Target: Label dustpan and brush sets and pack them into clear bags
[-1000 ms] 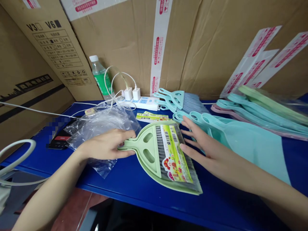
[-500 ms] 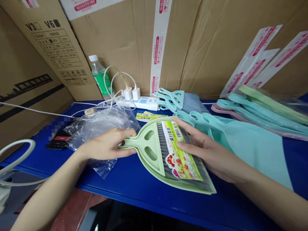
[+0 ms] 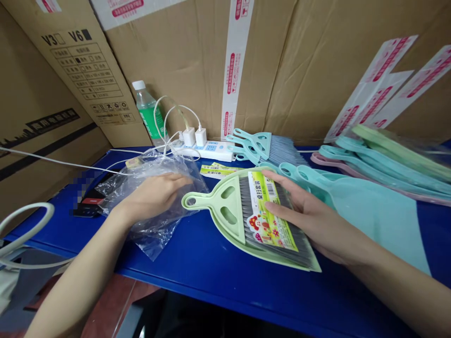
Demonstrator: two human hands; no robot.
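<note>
My right hand (image 3: 310,216) grips a pale green dustpan (image 3: 225,234) at its wide end, its thumb across a printed card (image 3: 269,211). Nested in the pan is a matching hand brush (image 3: 229,206) with grey bristles, the card lying over them. The two handles point left, level with each other, and nothing holds them. My left hand (image 3: 160,195) is over crumpled clear plastic bags (image 3: 151,244), apart from the handles. Its fingers stretch rightward, with their tips partly hidden; it does not visibly lift a bag.
Turquoise dustpans (image 3: 373,202) lie at right, and turquoise brushes (image 3: 260,145) behind. Bagged sets (image 3: 394,159) are stacked at far right. More printed cards (image 3: 218,171) lie near a power strip (image 3: 214,150) with chargers and cables. A bottle (image 3: 150,115) stands against cardboard boxes (image 3: 197,70).
My left hand has let go of the green handles and moved left over the plastic bags. The green set has shifted slightly right and up in my right hand.
</note>
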